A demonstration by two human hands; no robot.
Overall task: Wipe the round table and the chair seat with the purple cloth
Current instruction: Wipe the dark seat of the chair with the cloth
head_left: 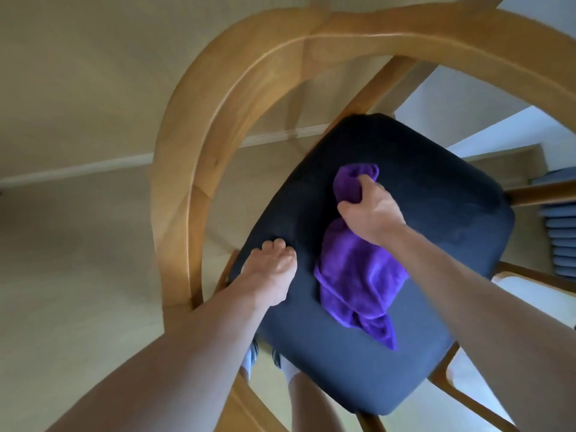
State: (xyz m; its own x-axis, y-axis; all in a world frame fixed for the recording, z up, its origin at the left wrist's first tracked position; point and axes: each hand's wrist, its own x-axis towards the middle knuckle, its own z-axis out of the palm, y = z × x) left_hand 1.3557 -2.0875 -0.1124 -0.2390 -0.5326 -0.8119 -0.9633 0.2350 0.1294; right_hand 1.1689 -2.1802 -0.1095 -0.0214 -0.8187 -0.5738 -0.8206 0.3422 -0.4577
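The right hand [371,210] holds the bunched cloth [358,275] in a tight grip on the seat [343,363]; the left hand [271,272] rests flat. The trailing end may miss corners.

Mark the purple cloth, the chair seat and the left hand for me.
purple cloth [358,275]: head view, on its broad lower fold.
chair seat [343,369]: head view, on bare dark cushion near the front.
left hand [269,272]: head view, on its back.

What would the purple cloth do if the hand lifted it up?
The purple cloth would probably droop: it lies crumpled in soft folds on the chair seat. It looks light, since the right hand bunches it easily.
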